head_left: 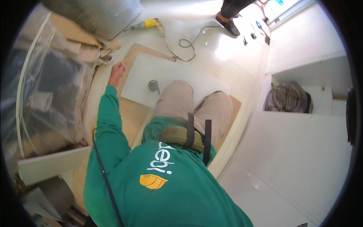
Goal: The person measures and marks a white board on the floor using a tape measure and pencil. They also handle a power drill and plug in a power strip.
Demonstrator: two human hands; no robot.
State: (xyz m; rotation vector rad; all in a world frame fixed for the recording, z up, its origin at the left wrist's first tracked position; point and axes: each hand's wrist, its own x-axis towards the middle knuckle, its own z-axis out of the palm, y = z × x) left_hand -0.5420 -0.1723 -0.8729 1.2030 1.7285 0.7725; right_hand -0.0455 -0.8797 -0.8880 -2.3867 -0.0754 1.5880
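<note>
My left hand (118,71) is stretched forward beside the upper left of a white board (136,75), its fingers closed on a small orange-yellow object (123,62), too small to name. The white board lies on a larger brown board (138,50) under my knees. A dark round object like a tape measure (153,86) rests on the white board near my left knee. A yellow and grey power tool (149,25) lies on the floor beyond, its black cord looping to the right. My right hand is out of view.
Plastic-covered material and cardboard (53,83) line the left side. A person's leg and dark shoe (228,24) stand at the top. Cables and plugs (261,34) lie near the wall. A white cabinet (287,151) on the right holds a dark bag (287,96). A pale panel (49,164) lies lower left.
</note>
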